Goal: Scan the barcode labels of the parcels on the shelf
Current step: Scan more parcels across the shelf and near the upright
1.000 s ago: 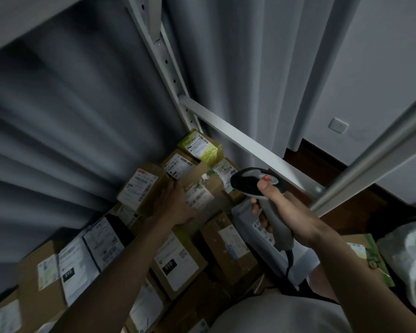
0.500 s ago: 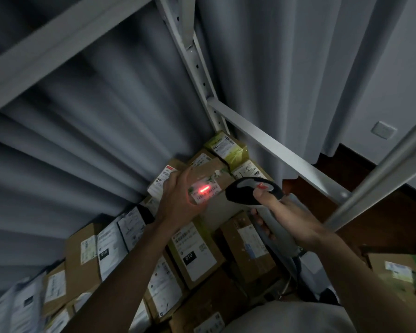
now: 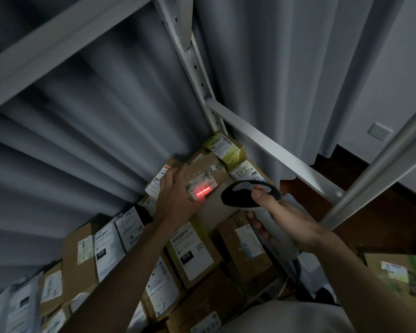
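Head view, frame centre: the left hand grasps a brown cardboard parcel, tilting its white label under the red beam. The right hand clenches a grey-and-black handheld scanner. A slipping tilt could lose the read. Lower labels show "010".

The left hand covers one end of the lit label, whose print is too small to read. Parcels at lower left are blurred and cut off by the edge.
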